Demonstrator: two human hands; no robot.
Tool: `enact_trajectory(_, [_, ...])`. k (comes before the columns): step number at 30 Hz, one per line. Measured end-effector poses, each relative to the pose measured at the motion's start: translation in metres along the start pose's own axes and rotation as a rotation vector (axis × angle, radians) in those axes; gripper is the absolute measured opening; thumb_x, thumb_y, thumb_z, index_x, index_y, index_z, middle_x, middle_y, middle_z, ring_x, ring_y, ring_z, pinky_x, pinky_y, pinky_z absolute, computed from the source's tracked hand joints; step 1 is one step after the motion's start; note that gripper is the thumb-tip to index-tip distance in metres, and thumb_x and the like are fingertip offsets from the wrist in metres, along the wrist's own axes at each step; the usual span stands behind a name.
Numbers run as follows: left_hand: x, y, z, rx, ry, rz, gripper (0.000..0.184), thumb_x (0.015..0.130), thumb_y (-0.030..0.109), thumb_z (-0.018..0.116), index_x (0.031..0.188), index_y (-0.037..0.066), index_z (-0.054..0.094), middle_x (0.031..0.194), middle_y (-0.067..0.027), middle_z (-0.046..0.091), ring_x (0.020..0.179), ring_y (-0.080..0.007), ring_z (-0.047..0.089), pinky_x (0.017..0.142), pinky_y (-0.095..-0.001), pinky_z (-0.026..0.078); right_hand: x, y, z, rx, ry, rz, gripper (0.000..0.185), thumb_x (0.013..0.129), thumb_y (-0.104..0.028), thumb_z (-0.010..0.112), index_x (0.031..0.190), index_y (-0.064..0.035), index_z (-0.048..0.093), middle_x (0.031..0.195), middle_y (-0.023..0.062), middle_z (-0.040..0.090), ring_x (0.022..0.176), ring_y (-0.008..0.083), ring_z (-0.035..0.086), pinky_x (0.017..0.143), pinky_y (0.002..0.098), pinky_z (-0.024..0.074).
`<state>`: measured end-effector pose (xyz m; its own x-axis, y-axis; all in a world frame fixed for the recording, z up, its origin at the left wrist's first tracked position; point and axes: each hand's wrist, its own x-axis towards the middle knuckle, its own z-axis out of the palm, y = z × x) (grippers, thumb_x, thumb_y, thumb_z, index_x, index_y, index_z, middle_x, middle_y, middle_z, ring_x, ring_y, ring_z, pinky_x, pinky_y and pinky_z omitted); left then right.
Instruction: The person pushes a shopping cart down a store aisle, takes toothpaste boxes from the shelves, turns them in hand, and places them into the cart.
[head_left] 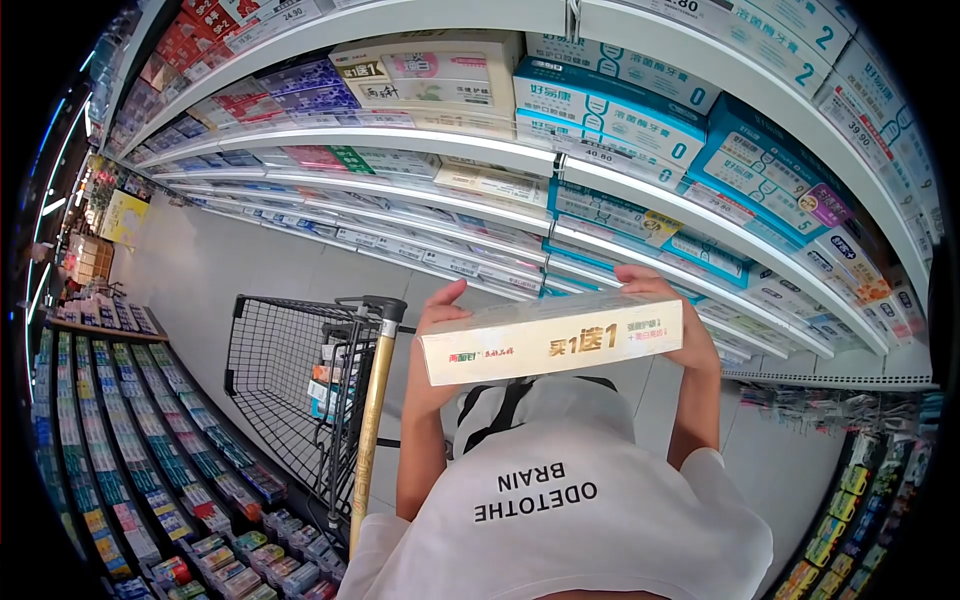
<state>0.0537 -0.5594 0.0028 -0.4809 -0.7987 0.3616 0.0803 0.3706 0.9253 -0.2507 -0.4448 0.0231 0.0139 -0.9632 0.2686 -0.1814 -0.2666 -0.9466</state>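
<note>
A long cream-coloured box [555,338] with gold and green print is held level in front of the white shirt. My left hand [440,308] grips its left end, with the fingers at the far edge and partly hidden behind the box. At the right end my right hand [665,305] is wrapped round the box, fingertips over the top edge. Beyond the box stand shelves of toothpaste boxes, among them teal boxes [610,110] and a similar cream box [430,75] on an upper shelf.
A black wire shopping cart [290,365] with a gold handle [372,420] stands at the left, a few packages [322,385] inside. Black tiered racks [130,450] line the lower left. Another display [835,510] is at the lower right. Grey floor [240,255] shows between.
</note>
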Motion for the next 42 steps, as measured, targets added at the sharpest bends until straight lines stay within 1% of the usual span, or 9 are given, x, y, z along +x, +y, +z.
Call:
enact_trajectory(3, [0.0,0.005,0.003,0.016,0.014,0.09,0.053,0.058,0.017,0.082,0.103,0.007,0.055,0.13,-0.0189,0.041,0.118,-0.0277,0.044,0.095,-0.0371,0.038,-0.001,0.002,0.002,0.002,0.047,0.022,0.055,0.072,-0.014,0.073,0.122,-0.0074,0.053,0.126,0.0125,0.051,0.12,0.0245,0.048,0.098,0.0336,0.0384])
enact_trajectory(9, [0.006,0.009,0.004,0.197,0.021,0.308,0.051,0.056,0.017,0.083,0.1,0.016,0.06,0.127,-0.015,0.042,0.123,-0.0384,0.035,0.097,-0.0467,0.035,-0.018,0.055,-0.004,1.351,0.349,0.644,0.049,0.092,-0.035,0.049,0.128,-0.0018,0.047,0.12,0.0173,0.056,0.108,0.027,0.058,0.087,0.0363,0.0498])
enact_trajectory(12, [0.007,0.028,0.007,0.299,-0.003,0.328,0.047,0.057,0.016,0.082,0.1,0.019,0.062,0.128,-0.0149,0.041,0.123,-0.0412,0.034,0.097,-0.0489,0.034,-0.016,0.038,0.013,1.489,0.28,0.575,0.055,0.095,-0.041,0.042,0.126,0.0029,0.046,0.117,0.0186,0.058,0.099,0.0283,0.062,0.08,0.0391,0.0532])
enact_trajectory(17, [0.016,0.04,0.007,0.511,-0.005,0.378,0.053,0.062,0.014,0.08,0.11,0.018,0.059,0.132,-0.0163,0.039,0.128,-0.0397,0.03,0.095,-0.047,0.038,-0.027,0.062,0.014,1.332,0.258,0.496,0.056,0.083,-0.028,0.057,0.125,0.0073,0.044,0.117,0.0222,0.057,0.101,0.03,0.061,0.083,0.037,0.053])
enact_trajectory(24, [-0.002,-0.02,0.004,-0.513,0.322,-0.525,0.058,0.079,0.011,0.065,0.13,0.0,0.04,0.129,-0.0167,0.044,0.124,-0.0241,0.042,0.094,-0.0377,0.043,-0.017,0.041,0.023,1.116,0.266,0.343,0.07,0.073,-0.018,0.067,0.13,0.0068,0.036,0.123,0.0204,0.053,0.107,0.0281,0.058,0.089,0.0367,0.0496])
enact_trajectory(28, [-0.024,-0.03,0.022,-0.774,-0.126,-0.486,0.055,0.082,0.007,0.061,0.131,-0.003,0.038,0.125,-0.0124,0.05,0.116,-0.0217,0.049,0.095,-0.0345,0.041,-0.012,0.032,0.034,1.015,0.266,0.291,0.074,0.071,-0.017,0.069,0.132,0.0058,0.033,0.124,0.0182,0.052,0.111,0.0274,0.055,0.093,0.0365,0.0465])
enact_trajectory(32, [-0.01,-0.005,0.055,-0.898,-0.052,-0.445,0.06,0.082,0.017,0.065,0.131,-0.002,0.037,0.125,-0.0137,0.051,0.112,-0.0238,0.053,0.094,-0.0385,0.044,-0.015,0.031,0.075,0.931,0.35,0.352,0.079,0.068,-0.016,0.072,0.134,0.003,0.032,0.129,0.0146,0.048,0.117,0.024,0.05,0.097,0.0377,0.0425])
enact_trajectory(37, [0.018,0.005,0.033,-0.931,0.084,-0.506,0.054,0.081,0.012,0.062,0.127,-0.006,0.039,0.117,-0.0157,0.054,0.104,-0.0232,0.057,0.086,-0.0352,0.048,-0.005,0.046,0.046,0.806,-0.369,0.135,0.09,0.063,-0.051,0.079,0.13,-0.003,0.041,0.133,0.0133,0.044,0.123,0.0251,0.042,0.099,0.0398,0.0342])
enact_trajectory(42, [0.045,0.019,0.011,-0.419,-0.303,-0.449,0.057,0.078,0.016,0.067,0.125,-0.005,0.044,0.113,-0.0138,0.056,0.101,-0.0184,0.057,0.084,-0.031,0.047,0.023,0.019,0.053,1.147,0.036,0.216,0.074,0.075,-0.05,0.068,0.126,-0.0022,0.046,0.129,0.0153,0.048,0.117,0.0276,0.048,0.096,0.0453,0.0406])
